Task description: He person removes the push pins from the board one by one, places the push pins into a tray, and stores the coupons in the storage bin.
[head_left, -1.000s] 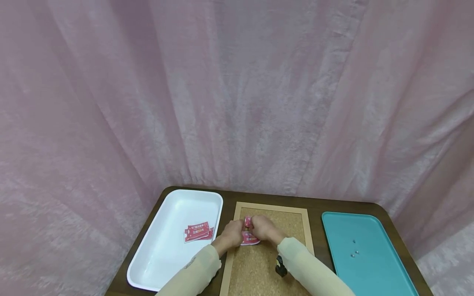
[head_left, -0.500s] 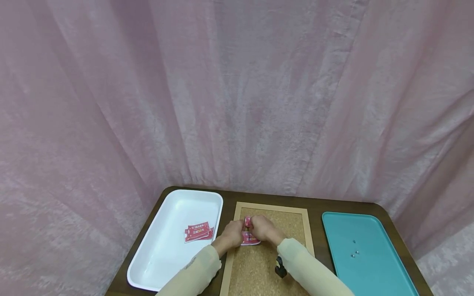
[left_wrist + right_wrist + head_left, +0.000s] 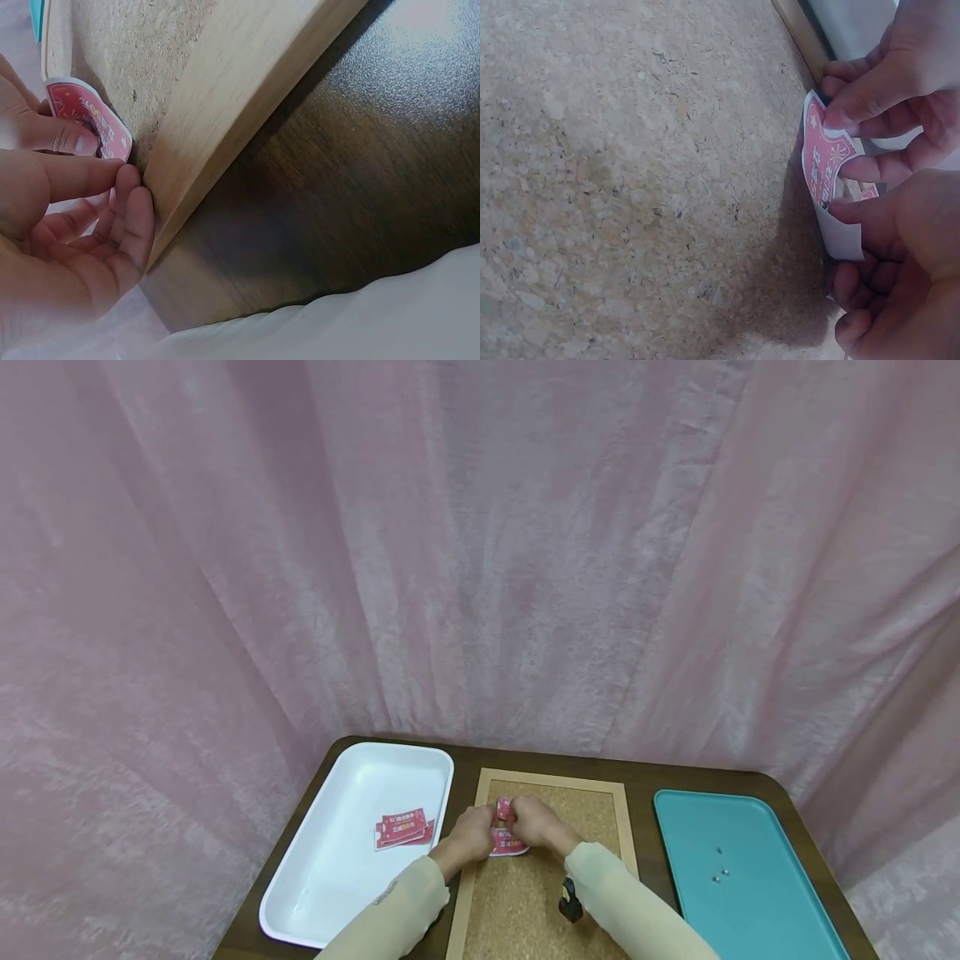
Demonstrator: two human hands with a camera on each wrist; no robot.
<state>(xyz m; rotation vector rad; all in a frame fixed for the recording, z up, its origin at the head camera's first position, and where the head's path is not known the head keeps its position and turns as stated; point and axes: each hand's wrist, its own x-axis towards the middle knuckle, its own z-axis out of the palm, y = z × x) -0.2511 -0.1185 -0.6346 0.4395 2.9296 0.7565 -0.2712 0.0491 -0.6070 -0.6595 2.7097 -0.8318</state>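
Observation:
A red printed paper coupon (image 3: 508, 842) is held over the cork board (image 3: 517, 910), near its upper left corner. My left hand (image 3: 473, 833) pinches the coupon's left side, its thumb on the printed face in the right wrist view. On the other side my right hand (image 3: 533, 821) grips it between thumb and curled fingers. The coupon (image 3: 825, 154) is bent, and part of its white back shows. More red paper (image 3: 503, 808) appears beyond the hands; I cannot tell whether it belongs to the same coupon. The fingers hide the coupon's middle.
A white tub (image 3: 330, 881) at the left holds several overlapping red coupons (image 3: 403, 828). The teal tray (image 3: 757, 910) at the right bears a few tiny silvery pieces (image 3: 720, 872). All stand on a dark wooden table (image 3: 697, 774), with a pink curtain (image 3: 480, 560) behind.

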